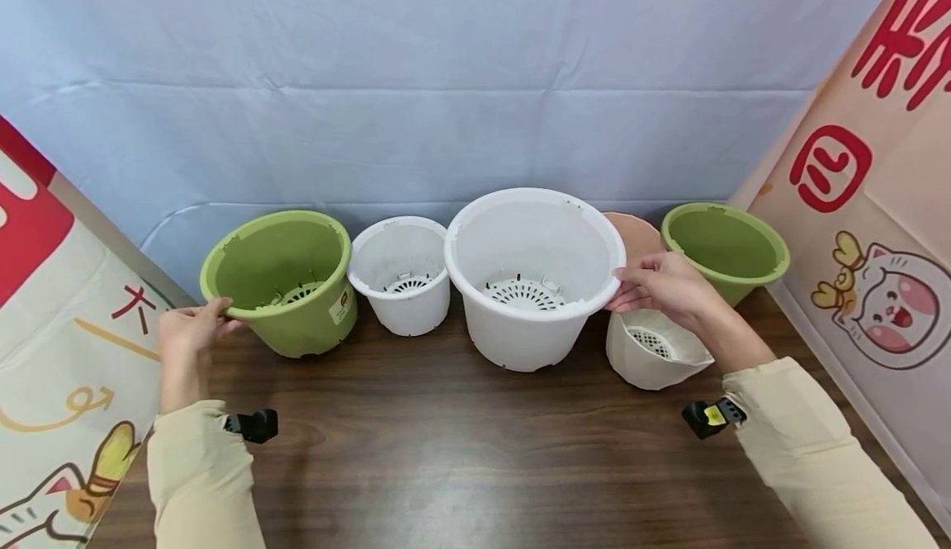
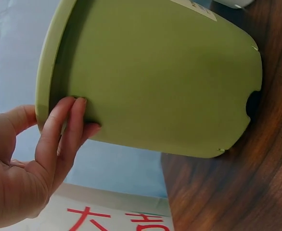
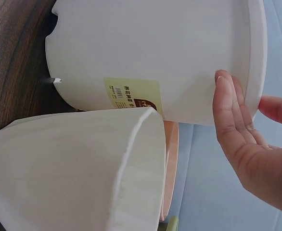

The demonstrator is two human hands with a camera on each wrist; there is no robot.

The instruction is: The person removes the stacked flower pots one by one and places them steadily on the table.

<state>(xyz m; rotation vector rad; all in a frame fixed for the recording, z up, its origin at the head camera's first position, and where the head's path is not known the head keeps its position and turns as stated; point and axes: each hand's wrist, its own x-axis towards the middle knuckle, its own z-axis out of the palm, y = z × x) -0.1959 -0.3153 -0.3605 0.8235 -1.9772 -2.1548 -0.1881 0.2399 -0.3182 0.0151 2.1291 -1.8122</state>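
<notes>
At the left, a green flowerpot [image 1: 297,326] stands upright on the table, and my left hand [image 1: 191,336] pinches its rim at the near left side. In the left wrist view, the fingers [image 2: 59,134] lie under the lip with the thumb at the rim's outer edge. My right hand [image 1: 664,285] pinches the right rim of the large white flowerpot [image 1: 527,343]. The right wrist view shows a yellow label [image 3: 131,94] on that pot's side and the thumb over its rim. A small white flowerpot [image 1: 410,314] sits between the two held pots.
Right of the large pot stands a cream faceted pot [image 1: 646,359], with a terracotta-coloured pot [image 1: 631,231] behind it. Another green flowerpot [image 1: 731,243] is at the far right. A pale blue cloth [image 1: 475,78] hangs behind the row; printed panels flank the brown wooden table [image 1: 461,458].
</notes>
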